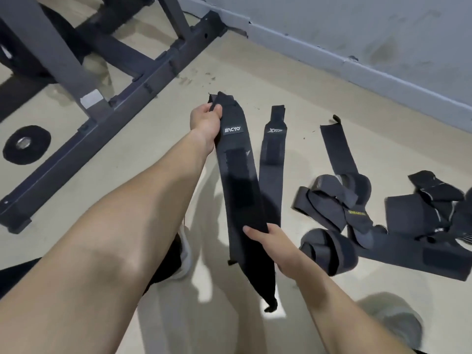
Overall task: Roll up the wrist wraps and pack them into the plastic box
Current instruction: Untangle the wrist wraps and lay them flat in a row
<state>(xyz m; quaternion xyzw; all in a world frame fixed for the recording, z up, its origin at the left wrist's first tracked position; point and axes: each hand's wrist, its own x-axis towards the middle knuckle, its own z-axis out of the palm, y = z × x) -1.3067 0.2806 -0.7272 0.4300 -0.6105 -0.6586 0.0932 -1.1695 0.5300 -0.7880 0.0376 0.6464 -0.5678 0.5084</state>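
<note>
A long black wrist wrap (240, 190) with a white logo patch is stretched out above the floor between both hands. My left hand (205, 121) grips its far end. My right hand (270, 245) holds it lower down, thumb across the front, and the wrap's tail hangs below. A second black wrap (272, 149) lies flat on the floor just to the right. A third flat wrap (337, 146) lies further right. A tangled pile of several dark wraps (357, 213) covers the floor at the right. No plastic box is in view.
A dark metal gym rack frame (102, 116) stands on the beige floor at the left, with a black weight plate (26, 144) beside it. A grey wall with a skirting board (357, 65) runs along the back right. My shoes (185, 254) show below my arms.
</note>
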